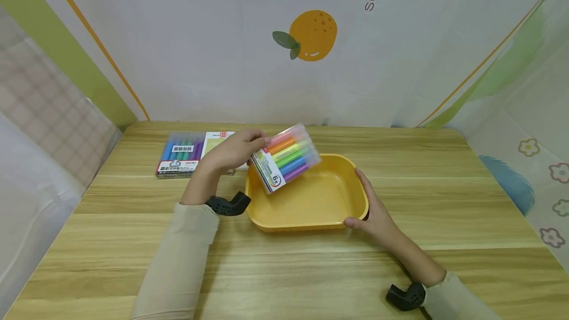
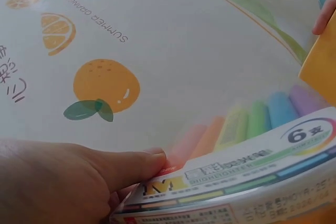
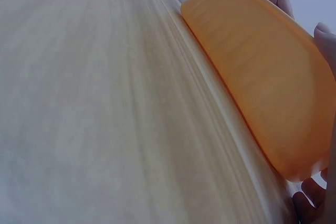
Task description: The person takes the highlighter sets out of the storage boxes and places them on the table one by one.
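Observation:
My left hand (image 1: pixel 235 149) pinches one end of a clear pack of highlighters (image 1: pixel 289 156), tilted above the left part of a yellow plastic tray (image 1: pixel 320 201). Pens from pink to purple show through the pack. In the left wrist view the thumb lies on the pack's printed label (image 2: pixel 236 163). With the thumb on the rim and fingers around the outer side, my right hand (image 1: pixel 378 221) holds the tray's right end. The right wrist view shows the tray's outer wall (image 3: pixel 257 72) and some fingertips at its lower corner.
At the back left of the wooden table (image 1: pixel 275 275) lies a pack of coloured pens (image 1: pixel 180 154). Beside it is a white and green item (image 1: pixel 213 140), partly hidden behind my left hand. A white printed curtain (image 1: pixel 200 53) hangs along the back edge.

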The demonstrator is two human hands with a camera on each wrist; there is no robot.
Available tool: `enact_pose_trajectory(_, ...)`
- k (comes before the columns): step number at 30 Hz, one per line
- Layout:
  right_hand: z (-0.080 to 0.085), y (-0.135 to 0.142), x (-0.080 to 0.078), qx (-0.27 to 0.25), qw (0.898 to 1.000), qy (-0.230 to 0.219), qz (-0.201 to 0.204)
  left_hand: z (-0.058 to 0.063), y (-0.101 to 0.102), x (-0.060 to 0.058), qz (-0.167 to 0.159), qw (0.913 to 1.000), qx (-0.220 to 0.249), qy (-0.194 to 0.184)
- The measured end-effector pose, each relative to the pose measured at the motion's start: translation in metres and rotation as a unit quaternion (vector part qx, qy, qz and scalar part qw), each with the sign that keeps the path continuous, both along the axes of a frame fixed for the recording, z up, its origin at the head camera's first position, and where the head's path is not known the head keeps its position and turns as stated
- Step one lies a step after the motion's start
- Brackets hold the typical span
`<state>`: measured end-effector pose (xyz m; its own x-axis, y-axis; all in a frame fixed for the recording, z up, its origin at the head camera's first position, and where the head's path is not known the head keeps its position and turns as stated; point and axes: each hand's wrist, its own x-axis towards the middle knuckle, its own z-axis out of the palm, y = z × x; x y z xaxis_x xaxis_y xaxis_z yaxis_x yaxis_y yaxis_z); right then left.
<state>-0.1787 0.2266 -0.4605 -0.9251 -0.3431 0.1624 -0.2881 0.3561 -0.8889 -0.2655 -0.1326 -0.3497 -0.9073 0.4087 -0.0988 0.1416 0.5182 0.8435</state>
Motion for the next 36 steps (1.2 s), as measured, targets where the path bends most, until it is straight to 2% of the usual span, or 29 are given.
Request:
enact_pose_trajectory(16,-0.001,0.001,0.001,-0.015,1.000,-0.011,0.010,0.007,-0.015,0.000,0.034,0.9988,0.034,-0.001)
enact_pose_trajectory(30,0.000,0.002,0.000,-0.010,1.000,-0.007,0.007,0.011,-0.026,-0.001,0.075,0.9962,0.043,-0.013)
enact_pose_trajectory(36,0.000,0.001,-0.001,-0.006,1.000,-0.006,0.006,0.012,-0.031,0.001,0.102,0.9935,0.046,-0.020)
